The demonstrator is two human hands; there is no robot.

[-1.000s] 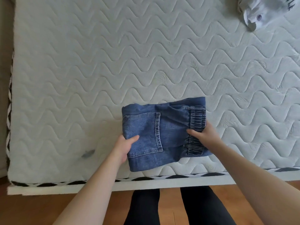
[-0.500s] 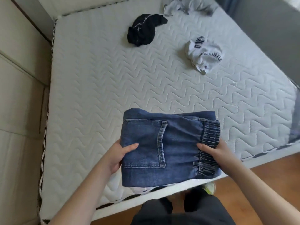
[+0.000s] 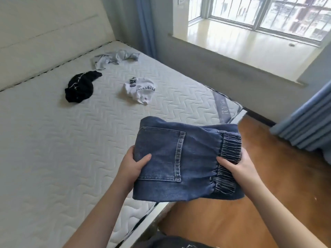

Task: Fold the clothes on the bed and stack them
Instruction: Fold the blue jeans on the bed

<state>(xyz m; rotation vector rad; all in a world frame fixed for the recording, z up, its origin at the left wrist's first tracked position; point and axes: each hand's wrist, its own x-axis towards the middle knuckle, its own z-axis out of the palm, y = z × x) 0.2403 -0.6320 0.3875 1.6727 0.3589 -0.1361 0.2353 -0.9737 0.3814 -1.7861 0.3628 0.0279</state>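
you hold the folded jeans (image 3: pixel 180 167) in the air over the near corner of the bed (image 3: pixel 53 140), partly above the wooden floor (image 3: pixel 268 176). your left hand (image 3: pixel 131 168) grips the left edge, thumb pressed on top beside the back pocket (image 3: pixel 161 153), the other fingers hidden under the cloth. your right hand (image 3: pixel 240 166) is clamped on the right edge, thumb lying over the gathered elastic waistband (image 3: pixel 228 158), the rest of the fingers tucked beneath. the jeans sit level, pocket side up. farther back on the mattress lie three unfolded pieces, well apart from your hands: a black garment (image 3: pixel 80 87), a white shirt with dark lettering (image 3: pixel 140 90) to its right, and a grey garment (image 3: pixel 114 58) near the headboard (image 3: pixel 44 33). blue curtains (image 3: pixel 308 126) hang at the right, under the window (image 3: pixel 268 13).
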